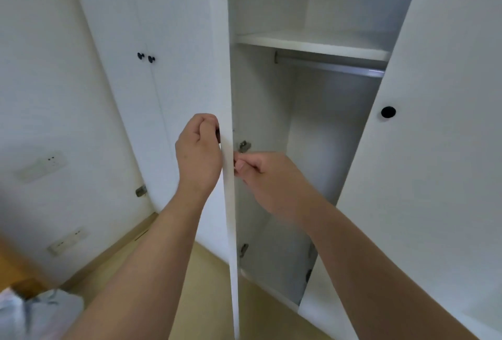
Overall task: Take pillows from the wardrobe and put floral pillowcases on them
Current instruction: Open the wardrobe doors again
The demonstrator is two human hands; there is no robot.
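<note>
A white wardrobe stands in front of me with one door [229, 217] swung out edge-on towards me. My left hand [199, 153] is closed around the knob on the door's outer face, the knob mostly hidden under the fingers. My right hand [267, 178] pinches the door's edge from the inside, just below a metal hinge [244, 146]. The compartment behind shows a white shelf [312, 43] and a metal hanging rail [328, 64]. No pillow or pillowcase shows in the compartment.
The neighbouring door [423, 149] on the right has a black knob [388, 112]. Two more black knobs [146, 57] sit on closed doors at the left. Wall sockets [40, 167] are on the left wall. A pale cloth heap [35, 315] lies at the bottom left on the wooden floor.
</note>
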